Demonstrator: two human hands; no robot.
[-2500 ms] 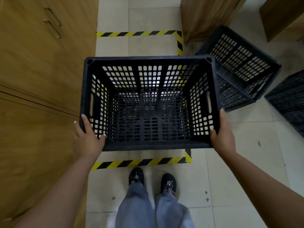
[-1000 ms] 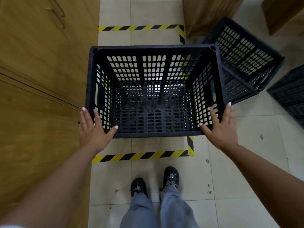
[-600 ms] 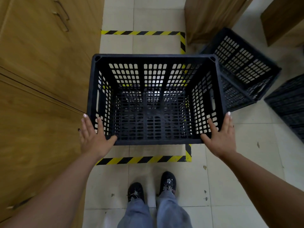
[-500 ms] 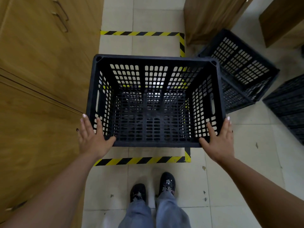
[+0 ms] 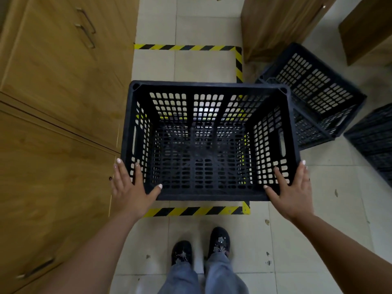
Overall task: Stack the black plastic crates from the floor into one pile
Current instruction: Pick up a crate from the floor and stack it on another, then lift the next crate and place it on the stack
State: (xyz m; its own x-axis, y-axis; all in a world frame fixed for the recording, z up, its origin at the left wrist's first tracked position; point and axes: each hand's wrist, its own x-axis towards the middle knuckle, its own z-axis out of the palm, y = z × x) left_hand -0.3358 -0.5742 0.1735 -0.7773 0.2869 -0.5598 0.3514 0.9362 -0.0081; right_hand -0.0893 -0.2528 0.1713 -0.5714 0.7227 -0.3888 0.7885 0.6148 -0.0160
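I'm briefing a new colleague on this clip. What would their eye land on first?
First, the big black crate in the middle, standing open-topped inside the yellow-and-black floor tape, with the left hand and right hand spread flat on its near corners. Next, the tilted crate at the right, beside the wooden cabinet.

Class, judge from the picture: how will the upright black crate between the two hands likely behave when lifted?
The crate probably stays stiff, given its thick rim and ribbed lattice. It is likely light for its size, being empty and perforated. The left hand and right hand at opposite corners should limit tipping.
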